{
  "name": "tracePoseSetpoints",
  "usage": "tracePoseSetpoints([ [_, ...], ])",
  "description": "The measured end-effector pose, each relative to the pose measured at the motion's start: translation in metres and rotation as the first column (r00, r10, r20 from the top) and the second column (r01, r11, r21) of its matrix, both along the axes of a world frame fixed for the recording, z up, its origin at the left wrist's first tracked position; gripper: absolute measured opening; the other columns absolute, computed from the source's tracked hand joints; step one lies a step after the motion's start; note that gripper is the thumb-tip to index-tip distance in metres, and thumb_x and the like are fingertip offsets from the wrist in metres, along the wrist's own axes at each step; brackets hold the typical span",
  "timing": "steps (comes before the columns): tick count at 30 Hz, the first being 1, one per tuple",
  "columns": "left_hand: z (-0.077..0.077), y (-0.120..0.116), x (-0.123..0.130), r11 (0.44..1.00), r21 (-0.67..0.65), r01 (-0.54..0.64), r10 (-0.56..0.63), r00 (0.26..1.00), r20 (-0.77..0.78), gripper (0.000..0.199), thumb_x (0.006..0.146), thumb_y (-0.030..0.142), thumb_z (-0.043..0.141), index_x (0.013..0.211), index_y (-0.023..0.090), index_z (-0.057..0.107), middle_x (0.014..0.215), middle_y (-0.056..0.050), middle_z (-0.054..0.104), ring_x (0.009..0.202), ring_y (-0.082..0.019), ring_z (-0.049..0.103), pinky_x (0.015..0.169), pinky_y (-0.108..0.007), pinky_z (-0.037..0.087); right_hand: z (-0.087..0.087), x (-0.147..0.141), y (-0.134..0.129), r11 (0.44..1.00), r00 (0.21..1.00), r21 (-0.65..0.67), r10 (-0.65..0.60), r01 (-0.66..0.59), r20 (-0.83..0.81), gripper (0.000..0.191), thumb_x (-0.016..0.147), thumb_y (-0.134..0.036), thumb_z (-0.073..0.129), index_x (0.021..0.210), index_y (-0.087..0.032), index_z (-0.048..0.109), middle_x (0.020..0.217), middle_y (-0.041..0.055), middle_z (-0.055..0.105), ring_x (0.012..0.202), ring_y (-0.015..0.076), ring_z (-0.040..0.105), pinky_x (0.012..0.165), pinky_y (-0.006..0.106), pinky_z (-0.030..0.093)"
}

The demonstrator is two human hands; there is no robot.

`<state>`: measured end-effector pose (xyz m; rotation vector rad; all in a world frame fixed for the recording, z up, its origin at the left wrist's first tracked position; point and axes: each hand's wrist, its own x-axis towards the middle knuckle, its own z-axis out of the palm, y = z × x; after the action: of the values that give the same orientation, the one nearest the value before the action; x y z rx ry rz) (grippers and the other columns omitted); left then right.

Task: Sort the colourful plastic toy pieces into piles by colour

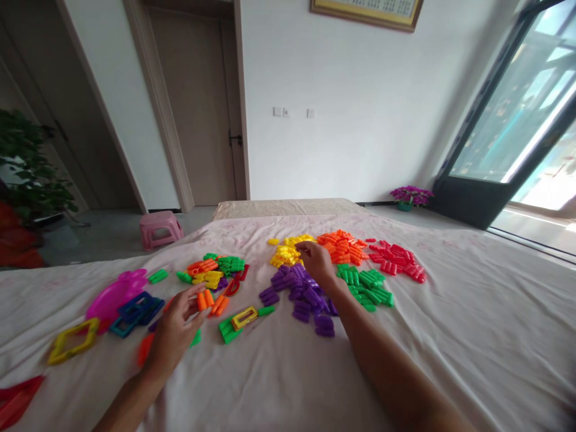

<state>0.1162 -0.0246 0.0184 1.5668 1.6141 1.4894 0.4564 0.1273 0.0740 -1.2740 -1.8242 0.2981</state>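
My left hand (179, 315) pinches an orange tube-shaped toy building block (206, 299) between thumb and fingers, above a mixed heap. That heap has orange blocks (202, 266), green blocks (231, 264) and yellow blocks (208, 279). Over the yellow pile (284, 256), my right hand (316, 261) has its fingers bent together; whatever lies between them is hidden. Purple blocks (302, 290) are piled just below the right hand. Behind and beside it are an orange pile (342, 246), a green pile (369, 287) and a red pile (398, 260).
A yellow frame piece (245, 318) lies on green blocks between my forearms. Toward the left are a magenta plastic piece (117, 294), blue frames (136, 313), a yellow frame (74, 342) and a red piece (20, 399). A wrinkled pale cloth (477, 324) covers the table. A pink stool (161, 230) stands beyond.
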Motion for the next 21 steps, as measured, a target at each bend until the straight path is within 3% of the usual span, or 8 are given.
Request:
tracePoseSetpoints([
  [3,0.011,-0.005,0.014,1.0,0.021,0.019,-0.021,0.996,0.091,0.062,0.076,0.044,0.07,0.13,0.02,0.051,0.124,-0.012,0.065,0.104,-0.023,0.069,0.09,-0.039,0.059,0.0,-0.047,-0.034,0.958,0.959,-0.04,0.284,-0.283,0.015,0.027,0.087,-0.015,0.055,0.105,-0.02,0.075,0.101,0.0044,0.076,0.091,0.0183,0.07,0.085,0.029,0.052],
  [6,0.016,-0.011,0.024,0.997,0.079,0.023,-0.031,0.995,0.097,0.059,0.077,0.041,0.071,0.128,0.021,0.05,0.121,-0.011,0.066,0.104,-0.023,0.069,0.093,-0.039,0.058,0.0,-0.079,-0.071,0.858,0.868,-0.155,0.497,-0.491,0.003,0.023,0.091,-0.023,0.058,0.106,-0.02,0.075,0.098,0.0048,0.076,0.088,0.0186,0.07,0.077,0.026,0.052],
  [9,0.016,-0.018,0.035,0.994,0.105,0.028,-0.034,0.998,0.053,0.058,0.077,0.038,0.072,0.129,0.022,0.051,0.12,-0.01,0.067,0.107,-0.023,0.068,0.096,-0.039,0.057,-0.003,-0.095,-0.096,0.739,0.786,-0.276,0.604,-0.615,-0.134,0.026,0.094,-0.034,0.058,0.108,-0.019,0.074,0.095,0.0048,0.075,0.083,0.0176,0.069,0.071,0.024,0.051],
  [12,0.017,-0.027,0.048,0.993,0.1,0.063,-0.06,0.997,-0.04,0.058,0.079,0.035,0.072,0.132,0.024,0.051,0.122,-0.008,0.068,0.113,-0.023,0.066,0.101,-0.04,0.053,-0.008,-0.102,-0.107,0.532,0.663,-0.399,0.642,-0.747,-0.384,0.039,0.093,-0.049,0.059,0.106,-0.015,0.073,0.085,0.004,0.072,0.073,0.0148,0.066,0.063,0.022,0.05],
  [14,0.018,-0.031,0.055,0.993,0.088,0.081,-0.073,0.993,-0.094,0.056,0.081,0.035,0.07,0.133,0.026,0.052,0.122,-0.007,0.069,0.114,-0.023,0.065,0.102,-0.04,0.052,-0.012,-0.105,-0.109,0.451,0.627,-0.44,0.614,-0.777,-0.479,0.044,0.088,-0.055,0.063,0.099,-0.014,0.072,0.076,0.0027,0.068,0.067,0.0132,0.063,0.059,0.021,0.048],
  [16,0.019,-0.033,0.058,0.993,0.071,0.091,-0.08,0.986,-0.147,0.054,0.081,0.036,0.07,0.132,0.027,0.054,0.125,-0.007,0.068,0.115,-0.023,0.065,0.103,-0.04,0.051,-0.015,-0.107,-0.107,0.465,0.647,-0.45,0.571,-0.762,-0.506,0.043,0.083,-0.056,0.068,0.091,-0.014,0.07,0.071,0.0012,0.066,0.063,0.0122,0.061,0.057,0.021,0.047],
  [18,0.019,-0.03,0.053,0.995,0.059,0.086,-0.072,0.973,-0.218,0.052,0.081,0.04,0.069,0.13,0.027,0.057,0.129,-0.007,0.067,0.117,-0.024,0.064,0.103,-0.04,0.051,-0.014,-0.105,-0.099,0.523,0.675,-0.429,0.531,-0.737,-0.513,0.041,0.08,-0.055,0.071,0.086,-0.014,0.068,0.069,0.0001,0.064,0.061,0.0116,0.06,0.056,0.021,0.047],
  [21,0.014,-0.019,0.035,0.996,0.081,0.042,-0.012,0.938,-0.347,0.042,0.086,0.045,0.062,0.124,0.026,0.063,0.126,-0.008,0.068,0.118,-0.025,0.062,0.103,-0.042,0.049,-0.008,-0.092,-0.076,0.686,0.741,-0.332,0.466,-0.647,-0.483,0.037,0.08,-0.052,0.069,0.08,-0.015,0.065,0.067,-0.001,0.06,0.059,0.0114,0.058,0.055,0.022,0.047],
])
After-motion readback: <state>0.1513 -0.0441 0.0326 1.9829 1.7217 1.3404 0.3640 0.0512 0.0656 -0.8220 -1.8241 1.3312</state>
